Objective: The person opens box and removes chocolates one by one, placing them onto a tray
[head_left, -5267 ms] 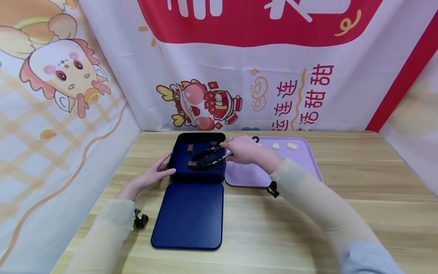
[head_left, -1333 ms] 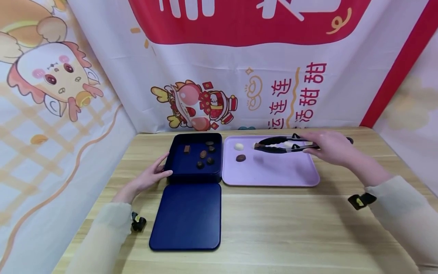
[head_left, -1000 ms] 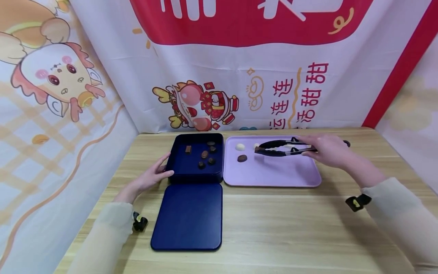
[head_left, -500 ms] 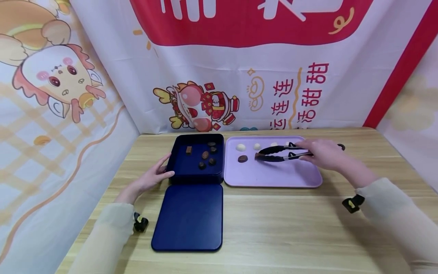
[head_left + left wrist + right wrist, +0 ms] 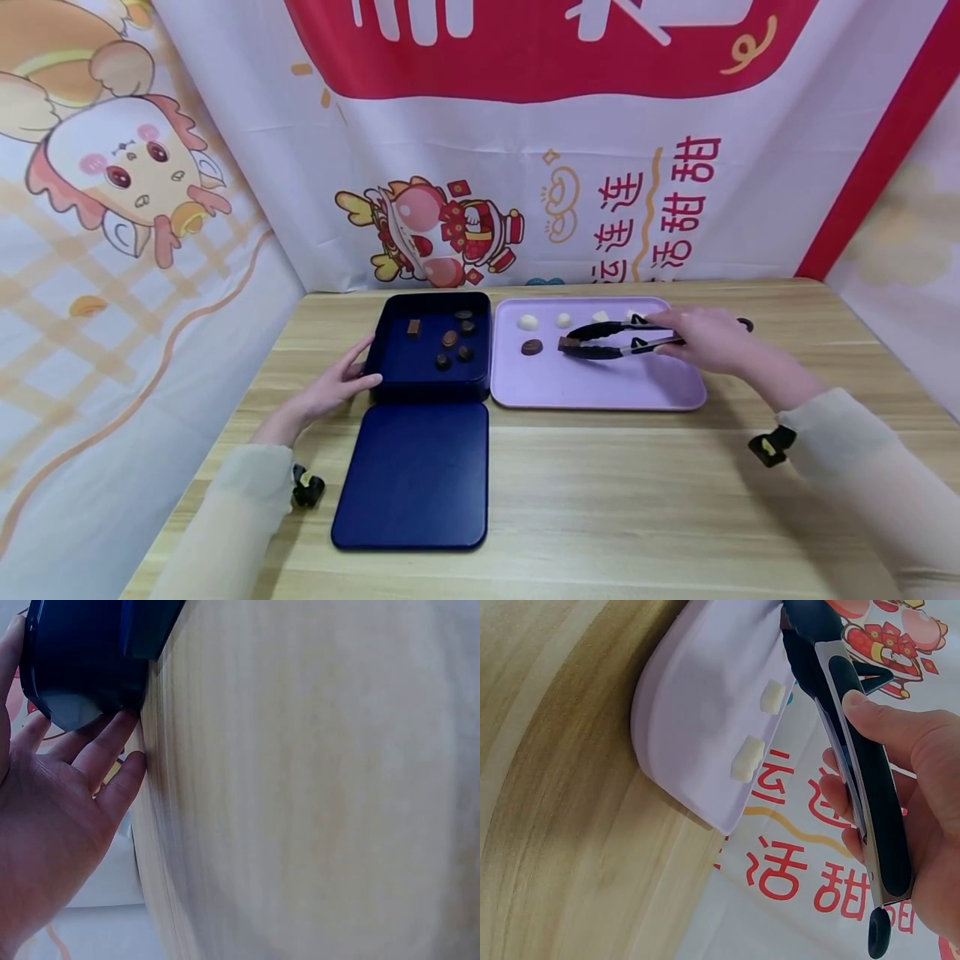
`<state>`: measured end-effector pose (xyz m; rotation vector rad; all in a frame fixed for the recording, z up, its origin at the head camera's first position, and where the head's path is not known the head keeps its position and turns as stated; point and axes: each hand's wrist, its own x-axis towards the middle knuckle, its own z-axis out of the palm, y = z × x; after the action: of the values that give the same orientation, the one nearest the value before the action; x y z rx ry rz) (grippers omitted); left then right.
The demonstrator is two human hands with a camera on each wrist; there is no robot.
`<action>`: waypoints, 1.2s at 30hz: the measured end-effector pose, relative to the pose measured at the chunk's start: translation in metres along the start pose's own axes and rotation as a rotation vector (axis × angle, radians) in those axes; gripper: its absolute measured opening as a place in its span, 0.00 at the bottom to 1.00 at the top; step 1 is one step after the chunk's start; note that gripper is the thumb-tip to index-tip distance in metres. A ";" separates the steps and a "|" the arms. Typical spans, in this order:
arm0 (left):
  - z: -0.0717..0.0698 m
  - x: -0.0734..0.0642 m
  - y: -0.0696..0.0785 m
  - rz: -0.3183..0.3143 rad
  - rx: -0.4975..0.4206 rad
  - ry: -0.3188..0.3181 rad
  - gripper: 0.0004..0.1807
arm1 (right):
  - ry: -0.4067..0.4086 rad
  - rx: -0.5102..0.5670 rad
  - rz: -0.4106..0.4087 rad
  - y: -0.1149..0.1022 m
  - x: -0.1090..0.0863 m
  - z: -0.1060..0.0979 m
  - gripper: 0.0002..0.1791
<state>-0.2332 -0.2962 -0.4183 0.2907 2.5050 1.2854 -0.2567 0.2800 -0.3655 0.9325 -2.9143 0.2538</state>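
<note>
Gripping tongs (image 5: 874, 780): right hand (image 5: 707, 337); left hand (image 5: 330, 390) spread against box (image 5: 429, 391).

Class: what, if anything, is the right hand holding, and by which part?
The right hand grips the tongs by their handles, leaving the end loop sticking out.

head view: the black tongs (image 5: 597, 352) partly cover the rightmost white piece (image 5: 631, 315); the right hand's grip (image 5: 701, 337) hides part of the tongs; the top edge cuts the red banner (image 5: 525, 71). left wrist view: the dark box (image 5: 82, 667) runs off the upper left and the tabletop (image 5: 300, 787) is blurred. right wrist view: the tongs leave by the top edge.
</note>
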 end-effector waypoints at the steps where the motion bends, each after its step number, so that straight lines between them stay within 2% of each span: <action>1: 0.000 0.000 0.000 0.001 0.002 0.000 0.45 | -0.001 0.001 0.000 0.000 0.000 0.000 0.28; 8: 0.000 0.000 0.004 0.005 0.017 0.002 0.45 | 0.029 -0.003 -0.010 -0.004 0.004 -0.014 0.29; 16: -0.001 0.000 0.002 0.002 0.015 0.010 0.44 | 0.075 -0.028 -0.045 -0.028 0.029 -0.034 0.31; 22: 0.000 0.000 0.000 0.014 0.019 0.012 0.44 | 0.077 -0.007 -0.083 -0.049 0.051 -0.037 0.32; 30: -0.001 0.000 0.000 0.033 0.014 0.009 0.44 | 0.037 0.003 -0.065 -0.077 0.085 -0.039 0.33; 36: -0.001 0.001 -0.001 0.017 0.015 0.007 0.44 | 0.023 0.010 -0.094 -0.094 0.103 -0.036 0.33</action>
<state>-0.2340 -0.2974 -0.4192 0.3116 2.5242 1.2767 -0.2852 0.1526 -0.3057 1.0579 -2.8414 0.2718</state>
